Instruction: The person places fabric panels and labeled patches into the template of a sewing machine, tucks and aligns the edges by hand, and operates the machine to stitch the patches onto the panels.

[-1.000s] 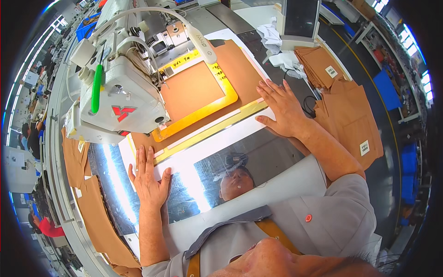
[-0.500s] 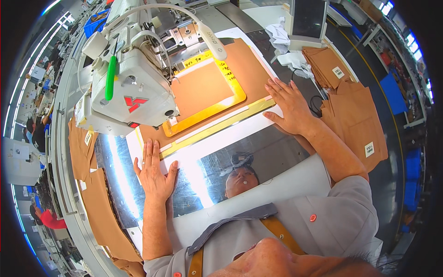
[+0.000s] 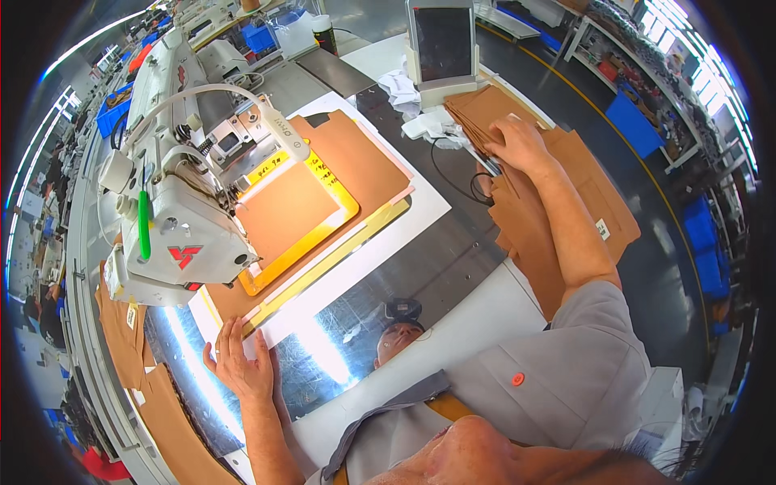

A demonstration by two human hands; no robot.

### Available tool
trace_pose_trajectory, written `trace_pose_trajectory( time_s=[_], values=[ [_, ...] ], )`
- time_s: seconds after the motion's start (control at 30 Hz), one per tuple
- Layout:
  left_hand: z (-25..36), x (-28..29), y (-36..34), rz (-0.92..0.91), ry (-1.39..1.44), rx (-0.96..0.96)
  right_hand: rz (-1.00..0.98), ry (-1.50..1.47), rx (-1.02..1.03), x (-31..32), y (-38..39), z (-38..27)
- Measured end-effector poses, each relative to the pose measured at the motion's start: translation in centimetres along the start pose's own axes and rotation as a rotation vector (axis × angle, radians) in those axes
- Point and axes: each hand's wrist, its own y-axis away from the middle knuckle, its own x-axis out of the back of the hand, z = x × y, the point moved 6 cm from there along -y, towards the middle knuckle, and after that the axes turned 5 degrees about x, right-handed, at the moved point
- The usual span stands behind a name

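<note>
My left hand [image 3: 242, 368] lies with fingers spread at the near left corner of a flat template bearing a brown fabric piece [image 3: 364, 158], fingertips at its yellow-taped edge strip [image 3: 323, 263]. A yellow frame [image 3: 303, 250] rests on the brown fabric beneath the head of a white sewing machine [image 3: 194, 234]. On the right, my right hand [image 3: 517, 147] reaches over a stack of brown fabric pieces [image 3: 586, 174]. Its fingers are bent and closed at the edge of a piece; the fingertips are partly hidden.
A dark screen [image 3: 443, 44] stands behind the stack, with crumpled white cloth [image 3: 400, 90] beside it. A black cable [image 3: 453, 182] loops near the stack. More brown pieces [image 3: 174, 412] lie at the left. The shiny metal table [image 3: 420, 283] reaches toward my body.
My right hand has left the template's right end and moved to the brown stack. My left hand stays at the template's left corner. The view has shifted to the right.
</note>
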Motion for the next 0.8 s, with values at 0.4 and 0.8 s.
trace_pose_trajectory(
  time_s=[0.4,0.8],
  values=[
    [-0.3,0.4,0.1,-0.022,0.009,0.011,-0.027,-0.179,0.123,-1.0,1.3,4.9],
    [7.7,2.4,0.1,0.052,0.192,-0.393,0.335,-0.419,0.644,8.3,5.7,-17.0]
  ],
)
